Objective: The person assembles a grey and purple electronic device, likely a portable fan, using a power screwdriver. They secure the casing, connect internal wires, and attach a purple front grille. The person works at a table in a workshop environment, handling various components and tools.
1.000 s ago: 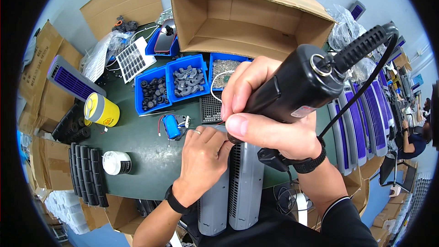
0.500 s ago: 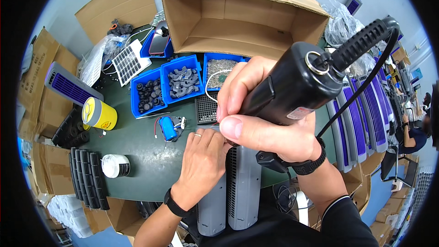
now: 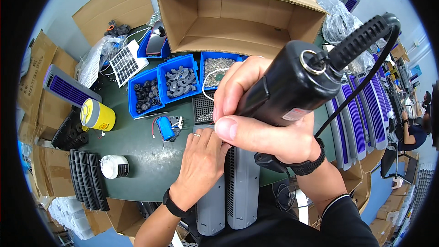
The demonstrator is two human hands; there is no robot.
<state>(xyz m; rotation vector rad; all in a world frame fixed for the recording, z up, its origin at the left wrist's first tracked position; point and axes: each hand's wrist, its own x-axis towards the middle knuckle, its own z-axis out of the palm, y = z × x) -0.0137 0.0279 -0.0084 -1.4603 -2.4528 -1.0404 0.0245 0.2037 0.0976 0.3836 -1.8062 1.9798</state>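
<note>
My right hand (image 3: 270,135) is closed around a black electric screwdriver (image 3: 286,87), with thumb and fingers gathered near its front end. Its cord leaves from the back. The tip is hidden behind the hand. Fingers together, my left hand (image 3: 201,164) grips the upper end of a long grey plastic housing (image 3: 241,192), close to the right thumb. The housing shows two long bodies side by side, one with a slotted grille, reaching down toward my lap. What lies beneath the left fingertips is hidden.
Blue bins hold black rollers (image 3: 147,96), grey clips (image 3: 180,82) and small screws (image 3: 217,68). A blue battery pack (image 3: 165,128), white jar (image 3: 114,166) and yellow tub (image 3: 98,115) stand left. An open carton (image 3: 242,18) sits behind; purple-grilled units (image 3: 361,114) line the right.
The whole view has shifted slightly. Both hands keep nearly the same pose on the screwdriver and the housing.
</note>
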